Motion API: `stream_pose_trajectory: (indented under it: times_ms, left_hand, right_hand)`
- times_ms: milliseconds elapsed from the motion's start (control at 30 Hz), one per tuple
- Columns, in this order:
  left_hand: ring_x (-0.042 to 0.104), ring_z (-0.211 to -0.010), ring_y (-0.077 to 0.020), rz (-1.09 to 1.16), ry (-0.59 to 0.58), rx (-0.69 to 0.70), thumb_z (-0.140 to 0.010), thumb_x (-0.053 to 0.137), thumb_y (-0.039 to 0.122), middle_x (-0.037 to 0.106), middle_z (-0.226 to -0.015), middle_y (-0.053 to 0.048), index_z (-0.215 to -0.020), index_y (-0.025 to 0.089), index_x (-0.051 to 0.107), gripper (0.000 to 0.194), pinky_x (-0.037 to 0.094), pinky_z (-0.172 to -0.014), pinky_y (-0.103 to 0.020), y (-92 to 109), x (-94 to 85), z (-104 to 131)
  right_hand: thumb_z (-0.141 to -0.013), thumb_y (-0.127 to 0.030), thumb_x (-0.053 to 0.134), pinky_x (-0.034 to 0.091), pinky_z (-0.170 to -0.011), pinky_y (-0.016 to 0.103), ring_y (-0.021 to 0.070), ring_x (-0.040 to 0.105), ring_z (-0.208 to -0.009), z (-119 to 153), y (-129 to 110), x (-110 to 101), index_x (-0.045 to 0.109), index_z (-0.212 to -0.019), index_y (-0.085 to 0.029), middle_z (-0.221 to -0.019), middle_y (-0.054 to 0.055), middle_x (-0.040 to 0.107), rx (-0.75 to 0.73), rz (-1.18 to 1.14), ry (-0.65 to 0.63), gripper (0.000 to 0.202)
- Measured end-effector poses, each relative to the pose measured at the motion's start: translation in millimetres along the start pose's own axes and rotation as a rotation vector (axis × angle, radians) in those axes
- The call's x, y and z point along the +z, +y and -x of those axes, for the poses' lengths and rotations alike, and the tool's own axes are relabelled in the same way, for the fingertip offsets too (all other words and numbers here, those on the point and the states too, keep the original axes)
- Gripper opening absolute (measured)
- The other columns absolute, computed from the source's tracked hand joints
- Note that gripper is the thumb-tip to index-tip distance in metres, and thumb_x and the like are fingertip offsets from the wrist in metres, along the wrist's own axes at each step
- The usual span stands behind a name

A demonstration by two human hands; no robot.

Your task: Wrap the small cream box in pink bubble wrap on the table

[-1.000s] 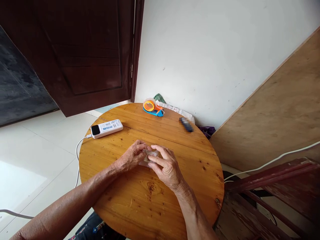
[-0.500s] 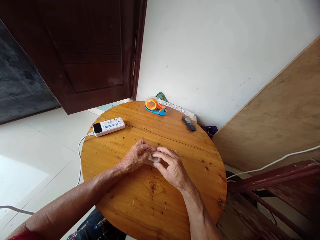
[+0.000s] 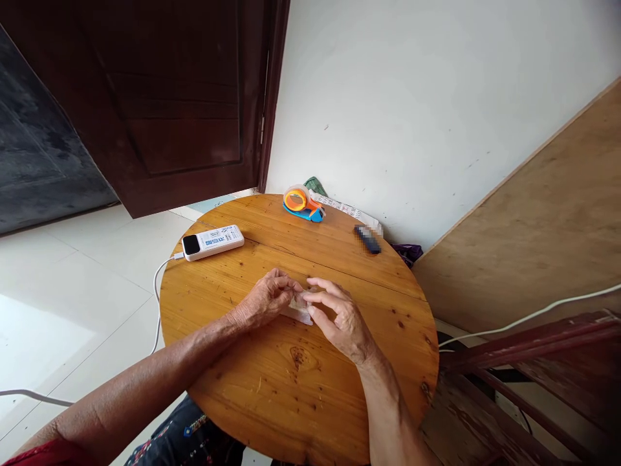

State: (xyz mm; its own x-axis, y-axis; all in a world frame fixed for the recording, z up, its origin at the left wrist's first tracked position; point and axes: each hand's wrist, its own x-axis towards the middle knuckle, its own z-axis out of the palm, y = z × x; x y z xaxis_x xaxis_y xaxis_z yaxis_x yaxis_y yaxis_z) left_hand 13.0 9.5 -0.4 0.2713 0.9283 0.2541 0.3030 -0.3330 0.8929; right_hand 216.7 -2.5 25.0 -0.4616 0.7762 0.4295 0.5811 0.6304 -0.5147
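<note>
A small whitish, flat rectangular packet (image 3: pixel 299 315) lies on the round wooden table (image 3: pixel 272 401), between my two hands. My left hand (image 3: pixel 269 299) is closed at its left and far side, thumb and fingertips pinching its upper part. On the other side, my right hand (image 3: pixel 343 323) has its fingers apart and curved, the fingertips at the packet's right end. Whether they touch it I cannot tell. Fingers cover much of the packet, so its exact kind does not show.
An orange and blue tape dispenser (image 3: pixel 303 204) stands at the table's far edge. A white power bank (image 3: pixel 213 242) with a cable lies at the far left. A dark blurred-out object (image 3: pixel 367 239) lies at the far right. The white wall (image 3: pixel 436 97) rises behind.
My right hand's fingers have spread and lifted slightly off the packet, uncovering more of its near right end. My left hand has kept its pinch in about the same place.
</note>
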Motion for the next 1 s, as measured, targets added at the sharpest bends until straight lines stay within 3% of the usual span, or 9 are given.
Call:
stream_pose_trajectory:
  times_ms: [133, 233, 400, 533, 700, 867, 1000]
  left_hand:
    - [0.054, -0.103, -0.0232, -0.04, 0.036, 0.002, -0.083, 0.055, 0.019, 0.06, -0.097, -0.007, -0.094, 0.02, 0.075, 0.023, 0.042, -0.099, -0.04, -1.6, 0.5, 1.2]
    - [0.053, -0.111, -0.0255, 0.051, 0.052, 0.01, -0.081, 0.057, 0.019, 0.06, -0.106, -0.009, -0.089, 0.019, 0.076, 0.021, 0.04, -0.104, -0.043, -2.3, 0.3, 1.0]
    - [0.052, -0.117, -0.0267, 0.26, 0.083, -0.096, -0.073, 0.06, 0.018, 0.058, -0.122, -0.009, -0.094, 0.019, 0.075, 0.026, 0.046, -0.097, -0.038, -0.5, -4.8, -0.1]
    - [0.057, -0.105, -0.0235, 0.249, 0.189, -0.25, -0.073, 0.057, 0.019, 0.062, -0.116, -0.007, -0.107, 0.018, 0.071, 0.037, 0.047, -0.092, -0.036, 0.8, -11.1, -2.1]
    - [0.061, -0.09, -0.0219, 0.186, 0.129, -0.365, -0.071, 0.057, 0.015, 0.066, -0.109, -0.01, -0.117, 0.012, 0.066, 0.047, 0.05, -0.083, -0.037, -0.5, -10.6, -5.1]
    - [0.062, -0.101, -0.0245, 0.104, 0.074, -0.258, -0.082, 0.055, 0.025, 0.065, -0.113, -0.013, -0.126, 0.012, 0.06, 0.046, 0.05, -0.089, -0.037, -0.6, -4.6, -1.4]
    - [0.06, -0.099, -0.0238, -0.022, 0.028, -0.149, -0.087, 0.051, 0.031, 0.067, -0.098, -0.009, -0.128, 0.015, 0.059, 0.044, 0.048, -0.09, -0.038, 2.6, -3.3, 3.3]
  right_hand:
    - [-0.085, -0.016, 0.054, 0.045, -0.097, 0.045, 0.0258, 0.06, -0.112, -0.6, -6.8, 4.4, 0.073, -0.09, -0.024, -0.12, 0.008, 0.066, -0.057, 0.047, 0.061, 0.021]
    - [-0.086, -0.02, 0.056, 0.046, -0.097, 0.044, 0.0251, 0.061, -0.111, -1.2, -10.2, 1.1, 0.074, -0.089, -0.025, -0.121, 0.008, 0.066, -0.011, -0.084, 0.131, 0.019]
    - [-0.084, -0.023, 0.058, 0.047, -0.1, 0.043, 0.0244, 0.063, -0.11, -2.6, -4.9, -6.9, 0.071, -0.084, -0.024, -0.116, 0.007, 0.068, 0.088, -0.221, 0.229, 0.012]
    - [-0.08, -0.019, 0.06, 0.046, -0.101, 0.041, 0.0236, 0.063, -0.111, -2.7, 0.1, -7.3, 0.07, -0.086, -0.023, -0.118, 0.008, 0.067, 0.094, -0.234, 0.138, 0.012]
    - [-0.077, -0.019, 0.065, 0.043, -0.105, 0.042, 0.024, 0.058, -0.12, -1.8, 0.1, -5.9, 0.07, -0.091, -0.023, -0.125, 0.008, 0.064, 0.095, -0.236, 0.031, 0.015]
    - [-0.076, -0.02, 0.067, 0.045, -0.103, 0.043, 0.0246, 0.059, -0.118, -2.0, 0.0, -0.5, 0.07, -0.093, -0.024, -0.125, 0.008, 0.064, 0.084, -0.208, 0.011, 0.018]
    - [-0.081, -0.02, 0.063, 0.047, -0.1, 0.041, 0.0233, 0.062, -0.113, -2.5, -2.0, 6.1, 0.07, -0.086, -0.025, -0.122, 0.008, 0.066, 0.051, -0.146, 0.062, 0.01]
